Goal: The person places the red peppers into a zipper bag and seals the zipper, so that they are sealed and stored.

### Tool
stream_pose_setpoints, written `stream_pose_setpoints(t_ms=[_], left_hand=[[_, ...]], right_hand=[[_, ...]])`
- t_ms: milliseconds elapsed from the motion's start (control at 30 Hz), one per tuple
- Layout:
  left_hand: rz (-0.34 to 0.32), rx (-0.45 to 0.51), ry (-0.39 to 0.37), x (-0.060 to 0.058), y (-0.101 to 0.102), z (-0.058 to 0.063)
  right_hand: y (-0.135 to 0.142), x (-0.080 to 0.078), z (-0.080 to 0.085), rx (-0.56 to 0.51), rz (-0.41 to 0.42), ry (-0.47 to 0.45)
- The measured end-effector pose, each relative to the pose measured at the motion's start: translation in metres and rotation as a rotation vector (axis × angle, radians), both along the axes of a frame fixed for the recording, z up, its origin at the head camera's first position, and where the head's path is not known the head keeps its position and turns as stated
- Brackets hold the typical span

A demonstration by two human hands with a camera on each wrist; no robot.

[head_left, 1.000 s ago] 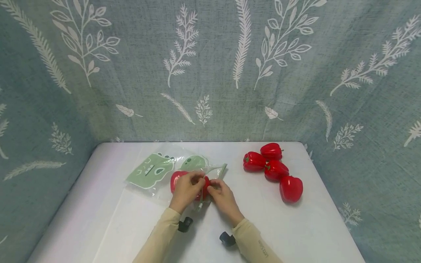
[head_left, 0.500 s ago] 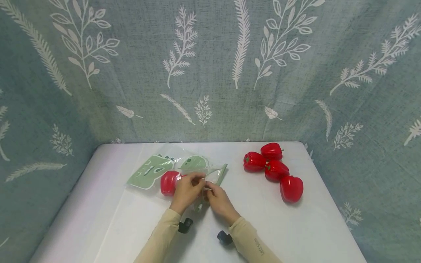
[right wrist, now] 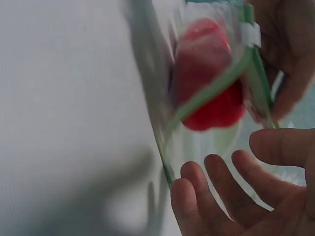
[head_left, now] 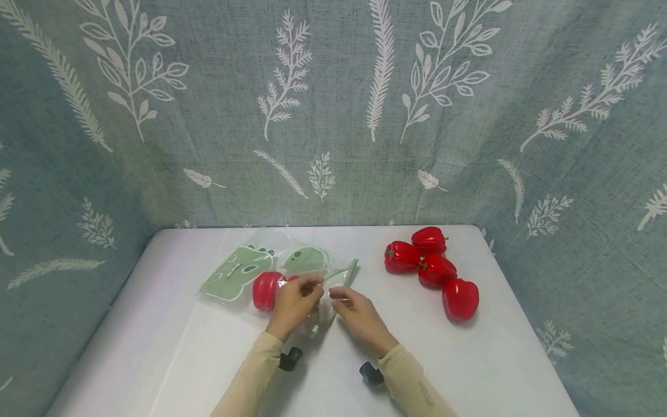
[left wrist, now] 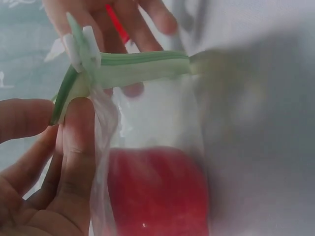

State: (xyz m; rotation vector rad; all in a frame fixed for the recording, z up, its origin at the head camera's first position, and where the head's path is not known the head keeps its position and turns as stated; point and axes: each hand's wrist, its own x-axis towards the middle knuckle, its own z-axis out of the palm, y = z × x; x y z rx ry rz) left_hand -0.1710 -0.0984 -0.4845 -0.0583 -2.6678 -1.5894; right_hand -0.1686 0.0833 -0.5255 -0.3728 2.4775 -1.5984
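A clear zip bag (head_left: 237, 273) with a green cartoon print lies on the table, its green zip strip (left wrist: 142, 61) parted. My left hand (head_left: 296, 302) pinches one edge of the bag's mouth between thumb and finger. Inside the bag is a red bell pepper (head_left: 267, 291); more red shows beside it, partly behind the left hand. In the right wrist view, a bell pepper (right wrist: 211, 93) sits behind the strip. My right hand (head_left: 361, 315) is at the mouth's right side, fingers spread and holding nothing. A white slider (right wrist: 251, 34) sits on the strip near the left hand.
Several loose red bell peppers (head_left: 438, 270) lie grouped at the back right of the white table (head_left: 172, 359). A patterned curtain (head_left: 333, 116) rises behind the table and along both sides. A dark camera mount shows beside each wrist.
A second ago the right hand held a red bell pepper at the bag's mouth. That pepper is now in the bag, the leftmost one has shifted left, and the right hand has drawn back rightward.
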Motion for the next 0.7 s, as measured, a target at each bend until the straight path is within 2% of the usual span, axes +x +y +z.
stream_pose_setpoints(t_ms=[167,300,433,700], left_hand=[[-0.001,0.005,-0.011,0.0,-0.002,0.0],[0.001,0.011,-0.026,-0.001,-0.002,0.0],[0.002,0.018,-0.027,-0.001,-0.002,0.0],[0.0,0.013,-0.021,-0.002,-0.002,-0.002]], right_hand=[[0.015,0.002,0.011,0.04,-0.066,0.043],[0.024,0.004,0.019,0.051,-0.115,0.041],[0.033,0.006,0.022,0.079,-0.163,0.034],[0.055,0.005,0.027,0.088,-0.312,0.05]])
